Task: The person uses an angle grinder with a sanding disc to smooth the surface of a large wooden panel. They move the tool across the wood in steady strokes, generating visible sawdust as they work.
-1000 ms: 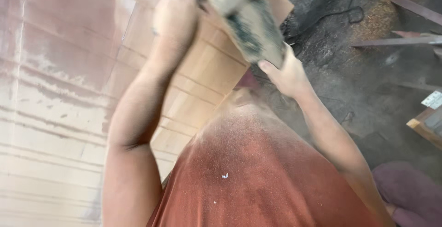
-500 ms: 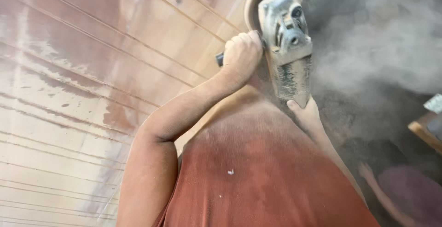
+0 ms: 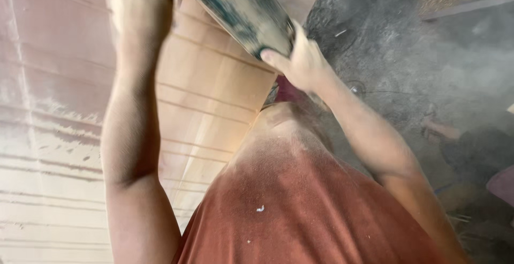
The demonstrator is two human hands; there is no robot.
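Both hands, left hand [image 3: 140, 7] and right hand [image 3: 301, 60], grip a dusty grinder [image 3: 241, 12] over grooved wood panel [image 3: 214, 92].

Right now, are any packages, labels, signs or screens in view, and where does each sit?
None in view.
Power tool: dusty grey body, top centre, blurred; no label can be made out.
Wooden panel: grooved, pale and reddish, left side; bears no sign.

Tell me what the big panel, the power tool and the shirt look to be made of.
The panel looks like wood: pale tan to reddish, matt, with parallel grooves and dusty sanded patches. The power tool, gripped by the left hand and right hand, is blurred; its grey-green casing could be metal or plastic, dulled by dust. The shirt looks like rust-red woven or knit cloth, powdered with fine dust.
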